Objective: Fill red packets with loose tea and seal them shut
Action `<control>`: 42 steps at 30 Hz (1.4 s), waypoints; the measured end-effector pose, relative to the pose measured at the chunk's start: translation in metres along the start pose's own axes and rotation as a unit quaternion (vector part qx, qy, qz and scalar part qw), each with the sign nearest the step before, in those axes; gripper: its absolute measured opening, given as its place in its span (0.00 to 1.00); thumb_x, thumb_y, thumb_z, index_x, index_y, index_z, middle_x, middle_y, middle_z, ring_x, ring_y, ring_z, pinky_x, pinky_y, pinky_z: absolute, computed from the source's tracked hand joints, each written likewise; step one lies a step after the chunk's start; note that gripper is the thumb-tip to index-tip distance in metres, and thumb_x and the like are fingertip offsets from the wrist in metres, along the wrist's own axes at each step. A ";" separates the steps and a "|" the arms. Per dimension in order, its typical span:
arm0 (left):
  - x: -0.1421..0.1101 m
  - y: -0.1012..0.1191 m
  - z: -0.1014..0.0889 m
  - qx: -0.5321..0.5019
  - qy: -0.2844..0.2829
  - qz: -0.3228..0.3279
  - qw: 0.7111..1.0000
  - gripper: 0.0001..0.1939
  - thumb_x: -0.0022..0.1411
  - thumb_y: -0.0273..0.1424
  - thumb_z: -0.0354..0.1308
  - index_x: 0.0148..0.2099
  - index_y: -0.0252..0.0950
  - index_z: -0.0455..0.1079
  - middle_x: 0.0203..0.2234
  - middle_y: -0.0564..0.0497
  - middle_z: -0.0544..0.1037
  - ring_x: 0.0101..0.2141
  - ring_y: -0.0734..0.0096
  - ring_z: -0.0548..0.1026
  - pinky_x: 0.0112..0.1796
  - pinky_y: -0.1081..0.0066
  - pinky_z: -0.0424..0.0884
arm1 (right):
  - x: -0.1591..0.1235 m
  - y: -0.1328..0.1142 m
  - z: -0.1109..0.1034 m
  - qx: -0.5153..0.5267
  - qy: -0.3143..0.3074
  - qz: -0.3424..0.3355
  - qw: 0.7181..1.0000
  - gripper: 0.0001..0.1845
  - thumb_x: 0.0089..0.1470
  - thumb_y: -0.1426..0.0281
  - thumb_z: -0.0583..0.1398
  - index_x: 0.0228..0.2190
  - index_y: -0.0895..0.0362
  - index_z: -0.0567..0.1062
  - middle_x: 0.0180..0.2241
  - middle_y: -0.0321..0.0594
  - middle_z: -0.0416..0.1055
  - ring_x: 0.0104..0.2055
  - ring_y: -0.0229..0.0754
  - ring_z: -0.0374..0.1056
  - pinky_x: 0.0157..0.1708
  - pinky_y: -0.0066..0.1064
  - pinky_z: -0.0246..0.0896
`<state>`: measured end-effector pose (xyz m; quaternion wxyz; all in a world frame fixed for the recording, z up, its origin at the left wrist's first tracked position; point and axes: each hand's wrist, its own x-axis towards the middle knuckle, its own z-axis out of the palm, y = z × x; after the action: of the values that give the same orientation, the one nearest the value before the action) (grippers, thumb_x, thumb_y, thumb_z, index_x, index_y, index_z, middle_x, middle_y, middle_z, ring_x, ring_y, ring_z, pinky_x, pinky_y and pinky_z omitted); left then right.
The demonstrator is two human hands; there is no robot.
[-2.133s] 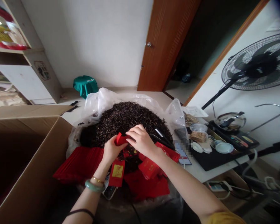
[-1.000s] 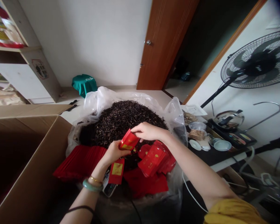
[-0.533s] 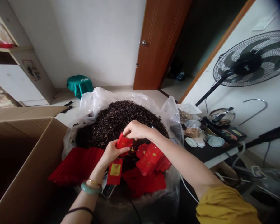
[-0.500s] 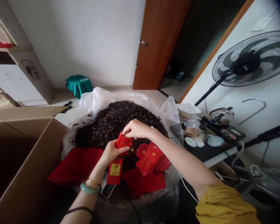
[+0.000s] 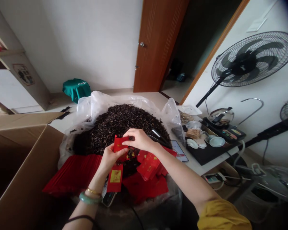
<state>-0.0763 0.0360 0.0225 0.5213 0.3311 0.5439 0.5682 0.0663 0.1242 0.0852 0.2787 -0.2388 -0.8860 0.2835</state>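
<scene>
My left hand (image 5: 111,155) grips a small red packet (image 5: 118,145) upright, its thumb across the front. My right hand (image 5: 139,139) pinches the packet's upper right part between thumb and fingers. Both hands are above the near side of a heap of dark, twisted tea leaves (image 5: 127,118) in a clear plastic bag (image 5: 98,99). Below my left hand, another red packet with a gold label (image 5: 115,176) lies on a small device (image 5: 109,198), mostly covered. A pile of red packets (image 5: 148,166) rests under my right forearm.
A dense row of red packets (image 5: 72,174) lies at the left, beside an open cardboard box (image 5: 31,169). On the right a phone (image 5: 180,150), jars (image 5: 194,129) and a glass kettle (image 5: 222,115) stand on a side table. Behind it is a fan (image 5: 244,64).
My right hand has shifted from the packet's top edge to its upper right side, fingers lower and more curled. The left hand still grips the packet. The view has turned slightly right.
</scene>
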 end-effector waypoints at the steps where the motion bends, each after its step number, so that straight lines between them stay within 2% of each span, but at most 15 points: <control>1: -0.001 0.001 0.001 -0.001 0.001 0.007 1.000 0.32 0.33 0.43 0.73 0.40 0.30 0.75 0.27 0.49 0.81 0.26 0.66 0.77 0.31 0.68 0.74 | -0.001 -0.001 0.002 0.001 -0.005 0.013 1.000 0.06 0.48 0.70 0.67 0.30 0.60 0.79 0.32 0.38 0.74 0.34 0.36 0.69 0.39 0.27 0.62; 4: -0.005 0.003 0.004 -0.003 0.018 0.042 0.999 0.29 0.37 0.45 0.71 0.39 0.30 0.76 0.28 0.49 0.80 0.27 0.67 0.76 0.30 0.71 0.72 | 0.000 -0.002 0.002 -0.006 -0.039 0.030 0.999 0.04 0.49 0.72 0.66 0.25 0.60 0.78 0.27 0.36 0.71 0.28 0.33 0.66 0.32 0.25 0.59; 7: -0.005 0.005 0.004 -0.038 0.036 0.069 0.996 0.24 0.41 0.46 0.69 0.36 0.32 0.77 0.27 0.50 0.80 0.27 0.70 0.75 0.30 0.73 0.70 | 0.000 -0.001 0.000 0.007 -0.057 0.029 0.998 0.04 0.49 0.74 0.66 0.24 0.59 0.78 0.27 0.35 0.71 0.28 0.33 0.65 0.31 0.24 0.58; 11: -0.002 0.005 0.003 -0.106 0.060 0.046 0.991 0.21 0.37 0.43 0.72 0.30 0.33 0.76 0.22 0.53 0.78 0.22 0.73 0.73 0.26 0.75 0.68 | -0.004 -0.001 0.003 0.083 -0.022 0.084 0.993 0.03 0.46 0.73 0.67 0.26 0.58 0.78 0.27 0.34 0.74 0.28 0.35 0.67 0.31 0.24 0.59; 15: -0.003 0.006 0.004 -0.159 0.079 0.020 0.984 0.19 0.33 0.40 0.74 0.26 0.33 0.74 0.19 0.56 0.77 0.20 0.75 0.71 0.25 0.75 0.67 | -0.005 0.000 0.010 0.129 0.015 0.160 0.979 0.12 0.44 0.72 0.68 0.35 0.58 0.77 0.24 0.32 0.74 0.25 0.35 0.68 0.29 0.25 0.60; 20: -0.007 0.010 0.007 -0.181 0.079 0.004 0.980 0.19 0.32 0.38 0.74 0.25 0.33 0.73 0.18 0.56 0.77 0.19 0.76 0.72 0.24 0.76 0.67 | -0.005 -0.002 0.012 0.123 0.019 0.200 0.972 0.10 0.44 0.65 0.68 0.23 0.60 0.79 0.23 0.37 0.76 0.27 0.37 0.69 0.30 0.26 0.60; 25: -0.008 0.009 0.008 -0.172 0.099 0.002 0.980 0.22 0.34 0.41 0.73 0.29 0.33 0.74 0.19 0.55 0.78 0.19 0.75 0.72 0.23 0.77 0.67 | -0.009 -0.002 0.014 0.142 0.042 0.195 0.969 0.09 0.45 0.66 0.67 0.22 0.59 0.78 0.22 0.35 0.75 0.25 0.36 0.68 0.28 0.25 0.59; 27: -0.009 0.009 0.007 -0.166 0.077 -0.005 0.983 0.24 0.36 0.42 0.72 0.34 0.33 0.74 0.21 0.54 0.79 0.20 0.74 0.73 0.24 0.76 0.68 | -0.011 0.000 0.016 0.146 0.043 0.192 0.970 0.08 0.46 0.67 0.66 0.23 0.60 0.78 0.23 0.36 0.75 0.26 0.36 0.68 0.28 0.25 0.59; 30: -0.011 0.010 0.007 -0.126 -0.012 -0.027 0.992 0.28 0.37 0.39 0.72 0.42 0.34 0.73 0.27 0.51 0.80 0.26 0.69 0.77 0.29 0.72 0.72 | -0.014 0.003 0.019 0.155 0.050 0.184 0.969 0.06 0.47 0.68 0.65 0.25 0.60 0.78 0.25 0.37 0.76 0.27 0.37 0.69 0.30 0.26 0.61; 32: -0.012 0.008 0.007 -0.085 -0.060 -0.048 0.993 0.29 0.35 0.37 0.73 0.42 0.32 0.72 0.28 0.49 0.80 0.27 0.66 0.78 0.32 0.69 0.74 | -0.015 0.004 0.021 0.163 0.060 0.182 0.968 0.06 0.47 0.68 0.65 0.26 0.59 0.78 0.26 0.37 0.76 0.28 0.37 0.69 0.31 0.27 0.62; 35: -0.009 0.002 0.008 -0.032 -0.064 -0.048 0.996 0.28 0.31 0.35 0.74 0.37 0.31 0.71 0.26 0.50 0.79 0.26 0.67 0.77 0.32 0.69 0.73 | -0.017 0.003 0.018 0.162 0.077 0.149 0.972 0.08 0.52 0.67 0.62 0.28 0.59 0.78 0.29 0.38 0.76 0.32 0.38 0.70 0.35 0.27 0.63; 38: -0.006 -0.002 0.005 0.031 -0.063 -0.004 0.998 0.27 0.33 0.35 0.74 0.37 0.31 0.70 0.26 0.52 0.78 0.25 0.71 0.75 0.30 0.72 0.72 | -0.015 0.002 0.006 0.137 0.034 0.088 0.986 0.11 0.57 0.71 0.57 0.32 0.59 0.79 0.36 0.41 0.75 0.40 0.38 0.70 0.42 0.28 0.62; 40: -0.004 -0.001 0.002 0.082 -0.087 0.028 0.992 0.28 0.35 0.35 0.73 0.41 0.32 0.70 0.29 0.51 0.79 0.27 0.70 0.75 0.32 0.72 0.72 | -0.011 0.001 -0.007 0.119 -0.048 0.094 0.987 0.12 0.57 0.75 0.55 0.35 0.60 0.79 0.39 0.41 0.75 0.41 0.38 0.70 0.43 0.27 0.62; 42: -0.003 0.003 -0.001 0.142 -0.115 0.049 0.982 0.31 0.37 0.35 0.71 0.45 0.32 0.69 0.33 0.50 0.80 0.30 0.66 0.76 0.35 0.69 0.72 | -0.005 -0.001 -0.019 0.098 -0.145 0.115 0.978 0.13 0.55 0.77 0.56 0.38 0.60 0.79 0.37 0.39 0.76 0.38 0.37 0.70 0.41 0.25 0.62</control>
<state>-0.0775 0.0328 0.0254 0.4992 0.4910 0.5387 0.4685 0.0819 0.1274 0.0969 0.1349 -0.2670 -0.8516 0.4304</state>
